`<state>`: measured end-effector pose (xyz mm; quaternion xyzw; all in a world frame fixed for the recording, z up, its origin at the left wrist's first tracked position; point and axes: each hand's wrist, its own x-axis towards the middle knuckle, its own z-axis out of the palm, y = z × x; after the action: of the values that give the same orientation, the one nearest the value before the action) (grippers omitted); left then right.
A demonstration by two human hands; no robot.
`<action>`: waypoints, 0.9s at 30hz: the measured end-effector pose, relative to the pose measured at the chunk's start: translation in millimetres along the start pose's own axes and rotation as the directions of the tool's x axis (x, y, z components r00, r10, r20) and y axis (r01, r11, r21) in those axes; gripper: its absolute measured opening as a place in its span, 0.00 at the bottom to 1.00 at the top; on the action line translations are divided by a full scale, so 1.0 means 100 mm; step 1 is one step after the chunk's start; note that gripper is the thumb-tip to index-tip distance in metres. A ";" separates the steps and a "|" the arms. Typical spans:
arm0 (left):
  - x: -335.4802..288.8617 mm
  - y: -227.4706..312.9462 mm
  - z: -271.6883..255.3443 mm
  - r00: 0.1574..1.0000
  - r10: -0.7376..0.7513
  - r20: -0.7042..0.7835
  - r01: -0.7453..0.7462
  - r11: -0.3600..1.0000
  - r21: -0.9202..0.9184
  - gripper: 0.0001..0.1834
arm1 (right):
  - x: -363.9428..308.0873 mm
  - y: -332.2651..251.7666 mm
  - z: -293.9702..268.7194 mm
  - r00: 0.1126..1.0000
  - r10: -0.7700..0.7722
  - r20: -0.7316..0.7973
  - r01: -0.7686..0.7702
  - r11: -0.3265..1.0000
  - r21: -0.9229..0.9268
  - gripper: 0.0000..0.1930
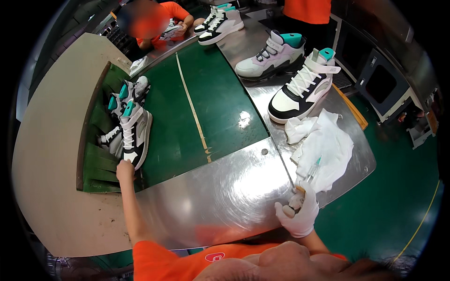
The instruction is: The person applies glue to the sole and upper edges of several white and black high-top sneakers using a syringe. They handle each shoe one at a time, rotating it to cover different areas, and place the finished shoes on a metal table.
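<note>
My bare left hand [125, 170] is closed at the toe of a white and black high-top sneaker [136, 133] with a teal insert in its collar. That sneaker lies among several others beside a green strip curtain [101, 173]; its toe is partly hidden by my fingers. My right hand [300, 213], in a white glove with bare fingertips, is closed around a clear syringe [311, 172] with a green tip. The syringe points away from me, over a crumpled white cloth [335, 152] on the metal tabletop.
A green conveyor belt [220, 89] runs between metal table edges [211, 196]. On the right side stand a grey-lilac sneaker [269, 58] and a white-black sneaker [300, 89]. More sneakers [220, 25] are at the far end. A person in orange [176, 11] handles a shoe there.
</note>
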<state>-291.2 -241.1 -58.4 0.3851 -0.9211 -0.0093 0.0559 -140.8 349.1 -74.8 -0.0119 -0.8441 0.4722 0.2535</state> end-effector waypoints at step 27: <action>-2.18 4.72 -1.77 -0.572 0.765 -0.296 -0.479 -0.018 0.878 0.28 | 0.08 -0.03 -0.24 0.975 0.195 0.110 -0.209 0.968 0.141 0.31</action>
<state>-454.2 250.9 124.7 -0.4625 -0.6494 0.3656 0.4804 -136.4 368.0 -58.7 -0.0560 -0.8114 0.5584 0.1636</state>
